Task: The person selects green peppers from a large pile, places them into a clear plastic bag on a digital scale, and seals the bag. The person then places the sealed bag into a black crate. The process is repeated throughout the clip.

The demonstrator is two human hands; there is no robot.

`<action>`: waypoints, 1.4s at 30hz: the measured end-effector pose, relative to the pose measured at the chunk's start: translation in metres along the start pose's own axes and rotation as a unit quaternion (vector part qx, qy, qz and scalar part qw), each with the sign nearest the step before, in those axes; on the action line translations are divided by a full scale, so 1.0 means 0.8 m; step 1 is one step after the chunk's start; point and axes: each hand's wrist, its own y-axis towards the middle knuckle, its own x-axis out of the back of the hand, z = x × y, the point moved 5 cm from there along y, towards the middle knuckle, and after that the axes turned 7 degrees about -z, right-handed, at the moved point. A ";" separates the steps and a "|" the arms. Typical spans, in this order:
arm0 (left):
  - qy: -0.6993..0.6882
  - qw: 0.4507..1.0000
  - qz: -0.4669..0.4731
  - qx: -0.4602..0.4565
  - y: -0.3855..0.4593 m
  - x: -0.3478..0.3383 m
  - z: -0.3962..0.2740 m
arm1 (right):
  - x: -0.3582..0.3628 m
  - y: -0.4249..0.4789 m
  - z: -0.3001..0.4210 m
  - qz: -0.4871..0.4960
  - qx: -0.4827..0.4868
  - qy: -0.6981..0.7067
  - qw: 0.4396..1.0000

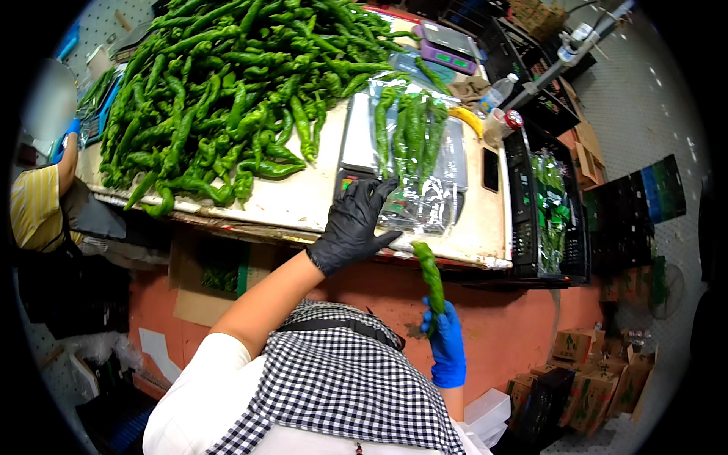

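My left hand (355, 224), in a black glove, is over the lower left edge of a clear plastic bag (424, 213). Its fingertips meet the film and its thumb is spread away. Several long green peppers (418, 131) lie side by side in that bag, on top of a digital scale (357, 136). Below the table's front edge, my right hand (446, 344) in a blue glove grips one wrinkled green pepper (429, 270) by its lower end, with the other end pointing up towards the table. A large heap of green peppers (227, 96) covers the table's left and back.
A phone (489, 169), a banana (467, 120), a red-lidded jar (503, 126) and a plastic bottle (499, 92) line the table's right side. Behind stands a purple scale (448, 48). A black crate (520, 222) beside the table holds bagged peppers (549, 213). A co-worker (42, 205) is at far left.
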 end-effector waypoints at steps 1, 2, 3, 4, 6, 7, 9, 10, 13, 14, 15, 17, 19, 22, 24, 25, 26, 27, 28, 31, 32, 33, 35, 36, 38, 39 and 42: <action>0.021 1.000 0.023 -0.004 0.007 -0.012 0.003 | -0.007 0.008 0.004 0.004 0.002 0.017 1.000; 0.039 0.999 0.025 -0.011 0.011 -0.020 0.005 | -0.016 0.015 0.006 0.014 -0.001 0.033 0.999; 0.046 0.998 0.048 -0.005 0.015 -0.027 0.010 | -0.024 0.021 0.009 0.019 -0.004 0.051 0.999; 0.066 0.998 0.018 -0.015 0.015 -0.025 0.011 | -0.030 0.025 0.013 0.020 0.005 0.051 0.998; 0.006 1.000 -0.004 -0.006 0.014 -0.016 0.014 | -0.041 0.028 0.015 0.043 -0.004 0.006 0.999; -0.038 0.999 -0.005 -0.001 0.012 -0.009 0.013 | -0.045 0.028 0.014 0.048 -0.007 -0.014 0.999; -0.043 0.999 0.013 0.019 0.005 0.010 0.009 | -0.059 0.031 0.003 0.078 -0.059 -0.092 0.991; -0.029 0.999 -0.020 -0.026 0.002 0.028 0.001 | -0.071 0.034 -0.002 0.099 -0.057 -0.137 0.984; 0.001 0.992 -0.064 -0.112 -0.019 0.072 -0.027 | -0.132 0.073 -0.022 0.161 -0.109 -0.203 0.960; -0.004 0.991 -0.054 -0.122 -0.030 0.080 -0.037 | -0.163 0.091 -0.031 0.159 -0.118 -0.180 0.964; -0.006 0.987 -0.048 -0.152 -0.041 0.084 -0.048 | -0.220 0.129 -0.026 0.152 0.075 -0.196 0.966; -0.074 0.981 -0.052 -0.173 -0.059 0.088 -0.058 | -0.277 0.164 -0.046 0.176 -0.065 -0.081 0.979; -0.107 0.978 -0.051 -0.169 -0.071 0.085 -0.054 | -0.340 0.188 -0.031 0.220 0.178 -0.081 0.956; -0.201 0.974 -0.088 -0.061 -0.080 0.080 -0.014 | -0.328 0.167 -0.031 0.229 0.283 -0.241 0.900; -0.237 0.961 -0.090 0.109 -0.088 0.067 0.032 | -0.268 0.138 -0.040 0.145 0.279 -0.380 0.870; -0.248 0.942 -0.091 0.207 -0.091 0.053 0.056 | -0.230 0.117 -0.038 0.099 0.318 -0.343 0.878; -0.212 0.950 -0.048 0.225 -0.092 0.038 0.069 | -0.189 0.106 -0.037 0.027 0.317 -0.299 0.900; -0.172 0.952 -0.004 0.253 -0.093 0.019 0.080 | -0.146 0.104 -0.038 -0.097 0.308 -0.196 0.926; -0.190 0.955 0.048 0.224 -0.092 -0.005 0.078 | -0.099 0.107 -0.040 -0.195 0.248 -0.128 0.940; -0.170 0.970 -0.014 0.173 -0.073 -0.072 0.064 | -0.041 0.131 -0.043 -0.360 0.243 -0.067 0.898; -0.270 0.924 -0.017 0.269 -0.062 -0.100 0.075 | -0.039 0.152 -0.043 -0.355 0.225 -0.039 0.906; -0.358 0.867 -0.023 0.345 -0.054 -0.123 0.084 | -0.039 0.173 -0.045 -0.342 0.193 -0.014 0.920; -0.518 0.785 -0.111 0.322 -0.040 -0.139 0.094 | -0.036 0.205 -0.041 -0.171 0.076 0.098 0.977; -0.501 0.799 -0.121 0.308 -0.048 -0.137 0.097 | -0.030 0.213 -0.041 -0.205 0.048 0.047 0.976; -0.488 0.795 -0.109 0.342 -0.070 -0.133 0.111 | -0.007 0.206 -0.029 -0.196 0.068 -0.054 0.977; -0.496 0.784 -0.090 0.361 -0.089 -0.128 0.115 | 0.004 0.199 -0.025 -0.182 0.083 -0.090 0.976; -0.401 0.840 0.032 0.364 -0.155 -0.103 0.110 | 0.030 0.158 -0.033 -0.088 0.068 -0.150 0.982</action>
